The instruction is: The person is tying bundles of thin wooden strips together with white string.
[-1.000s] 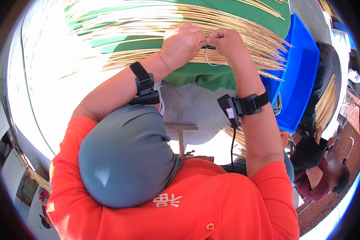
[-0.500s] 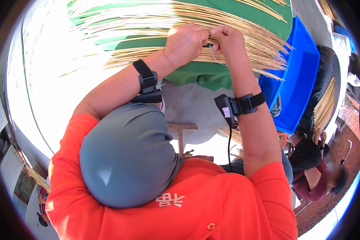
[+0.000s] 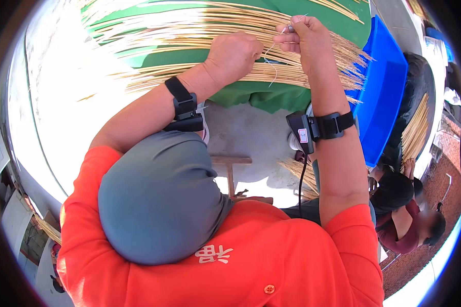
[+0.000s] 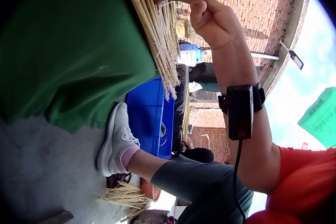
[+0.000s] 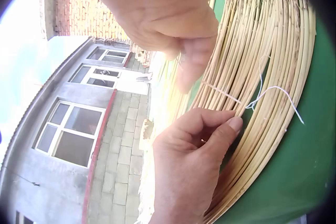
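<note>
Long straw-coloured stalks with feathery tips lie side by side on a green cloth. My left hand rests low over them; in the right wrist view its thumb and forefinger pinch a stalk. Up and to the right, my right hand holds a white string between thumb and fingers. The string runs from there down to the stalks beside my left hand. A loose loop and tail of white string lie over the stalks in the right wrist view. My right palm hides part of its grip.
A blue plastic bin stands at the table's right end. More stalks lie on a black covering beyond it, near another person. Below the table edge are a wooden piece and a shoe.
My right hand has moved away from the left, up and to the right, and the string now stretches between them. My left hand has stayed in nearly the same place.
</note>
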Demonstrator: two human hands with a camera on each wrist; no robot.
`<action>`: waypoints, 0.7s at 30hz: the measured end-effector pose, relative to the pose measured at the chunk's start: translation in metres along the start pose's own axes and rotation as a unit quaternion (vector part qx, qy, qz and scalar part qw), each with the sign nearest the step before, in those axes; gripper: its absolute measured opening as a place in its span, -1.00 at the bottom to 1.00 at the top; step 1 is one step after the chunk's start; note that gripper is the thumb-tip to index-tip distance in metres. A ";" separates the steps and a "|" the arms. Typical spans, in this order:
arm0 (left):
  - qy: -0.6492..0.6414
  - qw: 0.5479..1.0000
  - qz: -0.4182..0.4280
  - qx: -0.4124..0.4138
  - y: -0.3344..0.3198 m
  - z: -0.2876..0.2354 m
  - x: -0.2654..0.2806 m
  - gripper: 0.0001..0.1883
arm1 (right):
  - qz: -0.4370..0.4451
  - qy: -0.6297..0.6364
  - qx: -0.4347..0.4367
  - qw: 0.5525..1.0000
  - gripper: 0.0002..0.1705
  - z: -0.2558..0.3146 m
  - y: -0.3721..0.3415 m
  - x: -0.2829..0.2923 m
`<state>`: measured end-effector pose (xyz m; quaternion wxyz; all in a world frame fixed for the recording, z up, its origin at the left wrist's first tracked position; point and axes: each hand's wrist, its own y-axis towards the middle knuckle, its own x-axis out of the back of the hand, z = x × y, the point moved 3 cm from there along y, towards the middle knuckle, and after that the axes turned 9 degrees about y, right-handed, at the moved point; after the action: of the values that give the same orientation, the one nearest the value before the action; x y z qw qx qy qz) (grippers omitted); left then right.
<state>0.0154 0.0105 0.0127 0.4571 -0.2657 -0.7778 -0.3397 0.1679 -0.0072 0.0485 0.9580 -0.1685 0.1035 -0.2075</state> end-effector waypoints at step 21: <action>0.071 0.976 0.202 -0.035 0.010 -0.007 0.000 -0.91 | -0.117 0.175 0.267 0.941 -0.90 0.063 -0.024 0.074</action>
<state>0.0267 0.0112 0.0177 0.5611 -0.4084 -0.6610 -0.2856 0.2419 -0.0419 0.1055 0.9036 0.1211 0.1898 -0.3644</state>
